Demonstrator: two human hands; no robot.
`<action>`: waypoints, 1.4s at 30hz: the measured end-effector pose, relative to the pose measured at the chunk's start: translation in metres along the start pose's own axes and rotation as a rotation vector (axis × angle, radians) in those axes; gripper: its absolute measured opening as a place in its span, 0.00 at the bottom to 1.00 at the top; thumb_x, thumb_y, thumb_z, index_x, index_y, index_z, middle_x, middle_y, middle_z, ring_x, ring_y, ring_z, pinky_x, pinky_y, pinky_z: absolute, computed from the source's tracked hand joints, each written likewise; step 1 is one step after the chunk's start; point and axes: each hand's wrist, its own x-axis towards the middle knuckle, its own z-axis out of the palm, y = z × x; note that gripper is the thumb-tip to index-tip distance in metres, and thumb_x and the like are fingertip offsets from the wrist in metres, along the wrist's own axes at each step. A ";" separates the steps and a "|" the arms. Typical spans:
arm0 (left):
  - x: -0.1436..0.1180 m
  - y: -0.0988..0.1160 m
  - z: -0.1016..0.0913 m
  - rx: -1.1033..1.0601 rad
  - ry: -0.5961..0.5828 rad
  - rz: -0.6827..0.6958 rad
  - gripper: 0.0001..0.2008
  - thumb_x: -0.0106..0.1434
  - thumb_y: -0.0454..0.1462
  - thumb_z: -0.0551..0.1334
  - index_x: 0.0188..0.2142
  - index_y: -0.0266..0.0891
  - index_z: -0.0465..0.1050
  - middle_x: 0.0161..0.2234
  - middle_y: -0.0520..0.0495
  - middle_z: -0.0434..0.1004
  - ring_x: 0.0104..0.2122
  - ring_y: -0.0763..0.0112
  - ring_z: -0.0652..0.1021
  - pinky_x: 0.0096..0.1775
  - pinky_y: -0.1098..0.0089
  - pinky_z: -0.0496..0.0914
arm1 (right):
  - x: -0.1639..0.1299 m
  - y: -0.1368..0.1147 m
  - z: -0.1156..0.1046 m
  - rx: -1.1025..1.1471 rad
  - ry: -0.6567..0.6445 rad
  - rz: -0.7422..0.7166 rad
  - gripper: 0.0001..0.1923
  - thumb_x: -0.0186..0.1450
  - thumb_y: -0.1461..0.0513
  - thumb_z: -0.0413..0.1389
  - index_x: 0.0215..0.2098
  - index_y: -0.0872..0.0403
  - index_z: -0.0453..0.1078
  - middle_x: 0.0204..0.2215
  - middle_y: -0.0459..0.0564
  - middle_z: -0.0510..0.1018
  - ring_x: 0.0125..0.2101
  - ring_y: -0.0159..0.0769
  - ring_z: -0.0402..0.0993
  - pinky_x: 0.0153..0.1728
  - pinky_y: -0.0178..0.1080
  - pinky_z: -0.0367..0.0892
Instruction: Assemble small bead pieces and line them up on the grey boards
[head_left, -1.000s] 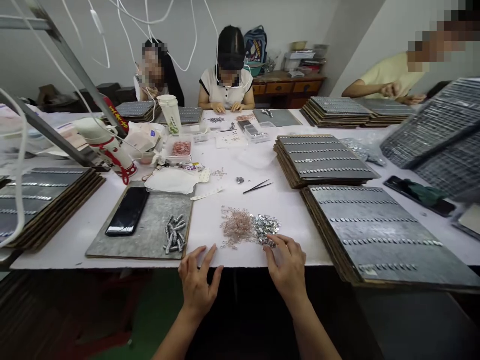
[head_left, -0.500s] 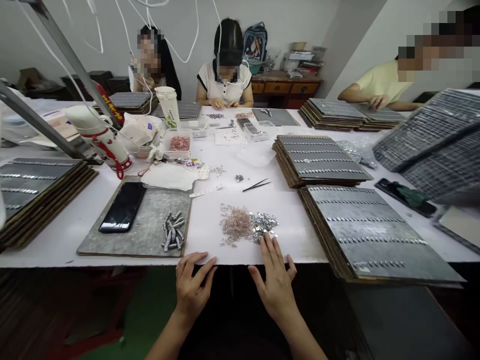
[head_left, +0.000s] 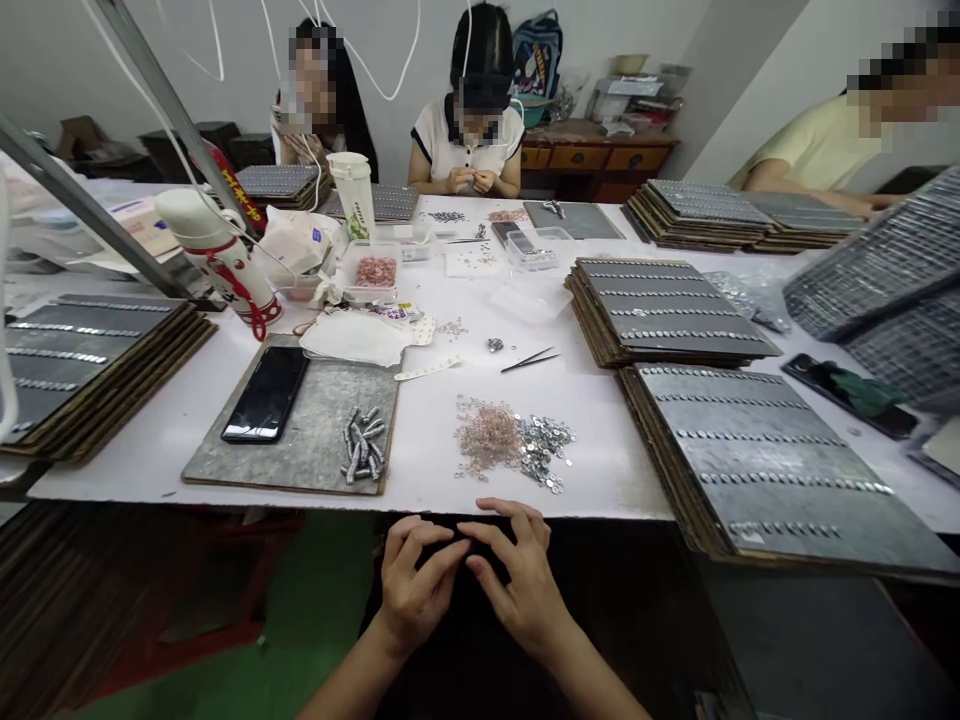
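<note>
Both forearms come up from the lower edge of the head view, the left from about 7 o'clock and the right from about 5 o'clock, converging toward the middle. The left hand [head_left: 415, 585] is held palm down with its fingers [head_left: 442, 566] curled and pointing toward 2 o'clock. The right hand [head_left: 521, 580] is also back-up, fingers [head_left: 491, 540] bent and pointing toward 10 o'clock. The fingertips of the two hands meet or nearly meet between them; whether they pinch anything cannot be told. Both wrists are bare.
</note>
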 end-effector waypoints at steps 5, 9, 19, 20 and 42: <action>0.000 0.009 -0.001 -0.072 0.010 -0.014 0.10 0.60 0.26 0.64 0.37 0.43 0.77 0.31 0.48 0.76 0.35 0.67 0.72 0.42 0.61 0.72 | -0.004 0.005 -0.004 0.149 0.071 0.056 0.07 0.66 0.60 0.54 0.32 0.48 0.73 0.42 0.49 0.72 0.46 0.40 0.65 0.47 0.45 0.64; 0.001 0.013 -0.001 -0.116 0.010 -0.019 0.10 0.60 0.26 0.64 0.37 0.42 0.77 0.30 0.48 0.75 0.33 0.67 0.73 0.41 0.61 0.72 | -0.010 0.009 -0.006 0.244 0.152 0.103 0.07 0.66 0.61 0.53 0.31 0.49 0.71 0.39 0.49 0.71 0.43 0.38 0.65 0.44 0.42 0.64; 0.000 0.014 0.000 -0.108 0.010 0.012 0.11 0.60 0.26 0.63 0.39 0.42 0.77 0.30 0.49 0.75 0.33 0.69 0.73 0.43 0.61 0.72 | -0.015 0.014 -0.013 0.234 0.100 0.078 0.21 0.70 0.48 0.42 0.49 0.48 0.69 0.45 0.52 0.70 0.47 0.42 0.64 0.47 0.47 0.63; -0.001 0.014 0.000 -0.102 0.011 0.014 0.11 0.61 0.26 0.63 0.39 0.43 0.77 0.30 0.49 0.76 0.34 0.69 0.73 0.43 0.61 0.72 | -0.014 0.013 -0.014 0.215 0.064 0.054 0.20 0.69 0.49 0.44 0.49 0.47 0.70 0.45 0.52 0.70 0.47 0.43 0.65 0.47 0.47 0.63; 0.025 -0.068 -0.046 0.334 0.308 -0.218 0.06 0.63 0.32 0.64 0.40 0.41 0.76 0.32 0.48 0.76 0.34 0.67 0.77 0.39 0.64 0.73 | -0.006 0.031 -0.001 0.088 0.219 -0.013 0.10 0.65 0.54 0.54 0.30 0.49 0.72 0.36 0.51 0.72 0.40 0.43 0.67 0.40 0.45 0.63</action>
